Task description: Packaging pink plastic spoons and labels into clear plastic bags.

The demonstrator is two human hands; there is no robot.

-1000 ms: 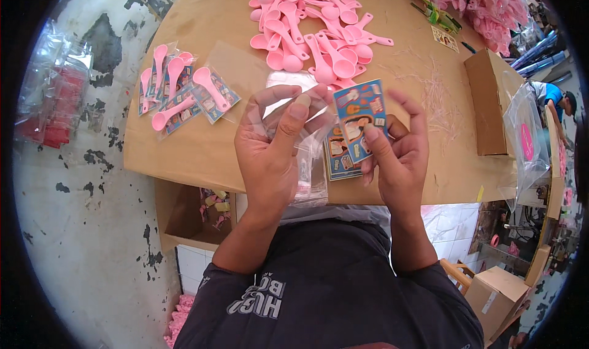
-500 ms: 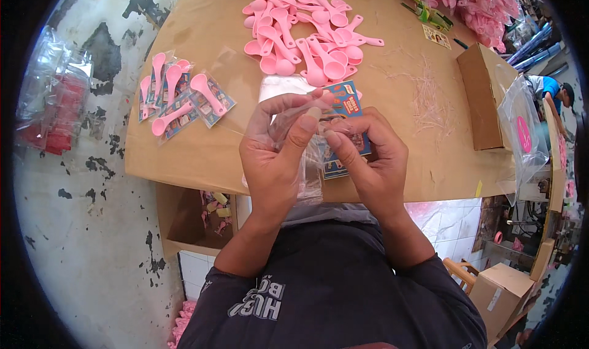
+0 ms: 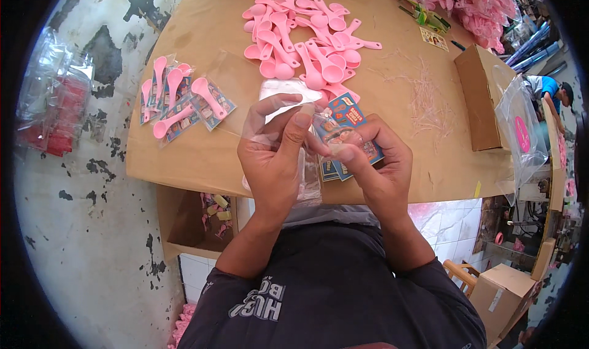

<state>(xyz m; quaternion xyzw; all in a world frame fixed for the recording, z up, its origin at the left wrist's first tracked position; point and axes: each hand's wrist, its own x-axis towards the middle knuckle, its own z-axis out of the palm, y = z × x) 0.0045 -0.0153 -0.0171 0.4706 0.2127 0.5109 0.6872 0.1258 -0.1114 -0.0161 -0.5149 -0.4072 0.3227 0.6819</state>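
- A peeling pale wall (image 3: pixel 58 226) lies left of the brown-covered worktop (image 3: pixel 454 174), where a loose heap of pink spoons (image 3: pixel 282 30) lies at the far middle.
- The right hand (image 3: pixel 383 162) pinches a blue card (image 3: pixel 351 115) between thumb and curled fingers, near the worktop's front edge.
- The card's long axis slants from far left to near right, its heading end pointing away from the person.
- The left hand (image 3: pixel 270 159) grips a thin clear bag (image 3: pixel 261 137) between thumb and fingers; film overlaps the card's left side. The bag's exact mouth cannot be told.
- More cards (image 3: pixel 330 172) lie below the held one, partly hidden.
- A pale stack of film (image 3: pixel 276 89) lies just beyond the left hand.
- Packed spoon sets (image 3: pixel 179 117) lie on the left, handles pointing various ways.
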